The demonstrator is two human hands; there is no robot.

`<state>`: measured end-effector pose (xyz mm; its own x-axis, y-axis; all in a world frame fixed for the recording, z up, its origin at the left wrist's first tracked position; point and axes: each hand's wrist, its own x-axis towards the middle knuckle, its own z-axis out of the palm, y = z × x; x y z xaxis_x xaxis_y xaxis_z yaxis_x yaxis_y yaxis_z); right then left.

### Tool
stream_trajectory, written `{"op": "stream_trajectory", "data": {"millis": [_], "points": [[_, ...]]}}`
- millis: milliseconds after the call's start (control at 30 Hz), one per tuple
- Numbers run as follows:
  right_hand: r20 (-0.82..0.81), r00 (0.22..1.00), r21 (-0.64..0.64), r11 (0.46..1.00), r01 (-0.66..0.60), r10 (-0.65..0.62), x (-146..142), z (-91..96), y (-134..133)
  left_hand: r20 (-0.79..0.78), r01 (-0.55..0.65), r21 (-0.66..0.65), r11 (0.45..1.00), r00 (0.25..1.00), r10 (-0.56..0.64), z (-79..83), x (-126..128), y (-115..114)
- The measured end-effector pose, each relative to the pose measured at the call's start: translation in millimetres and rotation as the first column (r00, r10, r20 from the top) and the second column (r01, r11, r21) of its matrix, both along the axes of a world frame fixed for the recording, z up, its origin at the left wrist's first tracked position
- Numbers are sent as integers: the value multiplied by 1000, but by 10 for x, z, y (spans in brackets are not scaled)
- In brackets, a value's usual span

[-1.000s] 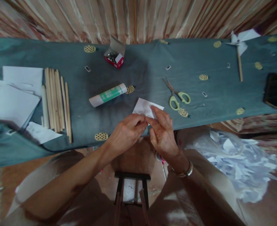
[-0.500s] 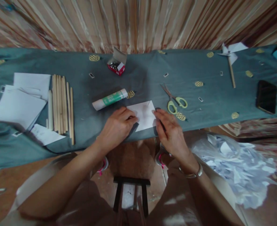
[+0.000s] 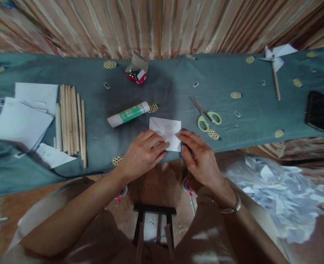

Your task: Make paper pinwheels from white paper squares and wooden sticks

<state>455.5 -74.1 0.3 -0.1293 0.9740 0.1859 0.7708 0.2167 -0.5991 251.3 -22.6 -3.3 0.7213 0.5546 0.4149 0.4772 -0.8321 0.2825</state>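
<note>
A small folded white paper (image 3: 166, 125) lies near the front edge of the cloth-covered table, with diagonal creases toward its far edge. My left hand (image 3: 142, 152) rests on its near left part, fingers curled together and pressing the paper. My right hand (image 3: 202, 156) holds the right edge between the fingertips and the thumb. Just beyond my left hand lies a glue stick (image 3: 129, 114) with a green label. To the right of the paper are scissors (image 3: 205, 116) with light green handles, their blades slightly apart.
Wooden sticks (image 3: 70, 121) and white paper sheets (image 3: 27, 119) lie at the left. A small red box (image 3: 136, 73) of metal pieces stands open at the back. At the right are a paper pinwheel (image 3: 274, 62), a phone (image 3: 318, 111) and, lower down, a bag of paper scraps (image 3: 280, 198).
The paper has turned so its edges run straighter, and its creased side now faces away from me. My left hand has slid slightly right over it. The view has shifted a little.
</note>
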Motion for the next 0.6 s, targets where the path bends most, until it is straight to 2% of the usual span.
{"op": "stream_trajectory", "data": {"millis": [133, 300, 600], "points": [[6, 1000, 0, 1000, -11, 11, 1, -6, -4, -49, -3, 6, 1000, 999, 4, -46, 33, -23], [-41, 999, -27, 999, -33, 32, 23, 17, -3, -94, 7, 52, 999, 996, -2, -25, 33, -35], [-305, 952, -143, 987, -67, 20, 100, 25, 32, -11, -3, 64, 998, 1000, 3, -23, 11, -77]]}}
